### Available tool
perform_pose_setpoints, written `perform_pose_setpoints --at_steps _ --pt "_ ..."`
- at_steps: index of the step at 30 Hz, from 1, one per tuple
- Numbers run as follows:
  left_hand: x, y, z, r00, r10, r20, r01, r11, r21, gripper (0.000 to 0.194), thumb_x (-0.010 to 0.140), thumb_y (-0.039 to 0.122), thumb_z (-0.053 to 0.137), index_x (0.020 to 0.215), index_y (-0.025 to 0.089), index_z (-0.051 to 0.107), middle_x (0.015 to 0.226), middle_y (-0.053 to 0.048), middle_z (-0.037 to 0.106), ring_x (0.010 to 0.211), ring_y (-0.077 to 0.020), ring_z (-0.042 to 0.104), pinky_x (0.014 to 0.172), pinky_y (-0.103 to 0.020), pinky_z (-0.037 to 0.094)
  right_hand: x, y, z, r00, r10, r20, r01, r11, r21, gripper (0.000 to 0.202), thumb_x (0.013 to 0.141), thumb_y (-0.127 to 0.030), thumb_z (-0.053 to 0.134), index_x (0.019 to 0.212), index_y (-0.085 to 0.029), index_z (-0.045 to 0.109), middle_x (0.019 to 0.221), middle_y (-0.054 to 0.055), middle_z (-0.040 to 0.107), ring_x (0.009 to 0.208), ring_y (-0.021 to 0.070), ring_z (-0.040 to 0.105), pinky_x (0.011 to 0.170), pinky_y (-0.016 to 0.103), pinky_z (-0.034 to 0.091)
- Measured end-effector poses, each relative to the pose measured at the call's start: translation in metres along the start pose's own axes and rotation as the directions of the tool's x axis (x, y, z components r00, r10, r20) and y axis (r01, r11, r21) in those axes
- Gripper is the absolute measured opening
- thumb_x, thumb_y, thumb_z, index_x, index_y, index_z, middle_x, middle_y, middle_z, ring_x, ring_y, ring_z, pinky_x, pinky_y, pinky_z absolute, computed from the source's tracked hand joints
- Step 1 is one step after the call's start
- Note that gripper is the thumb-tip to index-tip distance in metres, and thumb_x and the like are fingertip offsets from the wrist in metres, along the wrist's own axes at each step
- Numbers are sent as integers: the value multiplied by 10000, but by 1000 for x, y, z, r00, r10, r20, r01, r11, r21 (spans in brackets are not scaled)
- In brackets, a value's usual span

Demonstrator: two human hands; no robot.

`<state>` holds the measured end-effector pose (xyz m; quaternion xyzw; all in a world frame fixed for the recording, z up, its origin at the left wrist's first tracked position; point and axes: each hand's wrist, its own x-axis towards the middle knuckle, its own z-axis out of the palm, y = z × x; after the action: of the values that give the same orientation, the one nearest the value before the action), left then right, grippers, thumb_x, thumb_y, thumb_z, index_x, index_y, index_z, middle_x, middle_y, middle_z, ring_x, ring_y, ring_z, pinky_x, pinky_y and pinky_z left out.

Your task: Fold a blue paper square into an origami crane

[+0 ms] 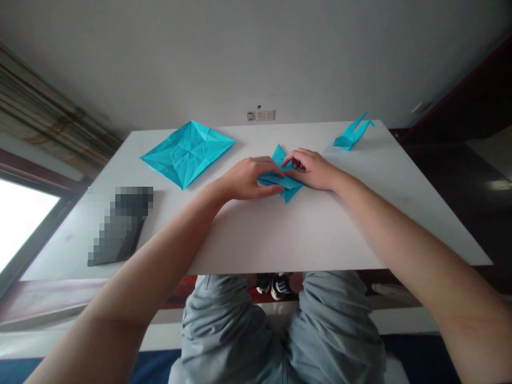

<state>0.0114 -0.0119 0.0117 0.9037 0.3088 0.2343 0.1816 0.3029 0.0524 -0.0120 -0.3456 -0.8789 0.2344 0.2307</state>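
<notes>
A partly folded piece of blue paper [288, 183] lies on the white table in front of me, with pointed corners sticking out at its top and bottom. My left hand [256, 178] grips its left side between thumb and fingers. From the right, my right hand [310, 168] holds the same paper, its fingers curled and the thumb pressed on the folds. The fingers hide part of the paper.
A creased blue sheet [189, 153] lies spread at the table's back left. A folded blue paper crane [352, 137] stands at the back right. A blurred dark flat object [122, 226] rests near the left edge of the white table [280, 240]. Wall sockets [260, 115] are behind.
</notes>
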Motion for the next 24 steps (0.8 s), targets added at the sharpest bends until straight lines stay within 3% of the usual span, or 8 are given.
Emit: perform_pose_setpoints --at_steps 7,14,24 --pt "0 -2 3 1000 23 3 -23 999 27 409 1069 485 817 1371 224 903 1359 -155 897 1233 -335 855 1128 -448 643 0 2 -1 1000 -3 9 3 1000 9 247 1038 -428 854 1224 -266 868 1080 66 734 899 268 613 867 409 467" --pt "0 -3 7 999 -31 -10 31 997 70 375 1020 292 798 1371 239 917 1386 -147 885 1250 -327 851 1128 -441 648 0 -2 -2 1000 -4 11 4 1000 -2 244 1041 -422 845 1228 -266 863 1078 74 724 891 270 606 873 415 470" --pt "0 -1 10 998 -52 -21 54 995 81 389 1015 252 766 1370 233 924 1410 -157 866 1264 -334 845 1165 -454 649 0 -3 -2 1000 2 15 -1 999 -37 257 1044 -442 850 1230 -265 838 1111 89 746 900 281 621 892 427 476"
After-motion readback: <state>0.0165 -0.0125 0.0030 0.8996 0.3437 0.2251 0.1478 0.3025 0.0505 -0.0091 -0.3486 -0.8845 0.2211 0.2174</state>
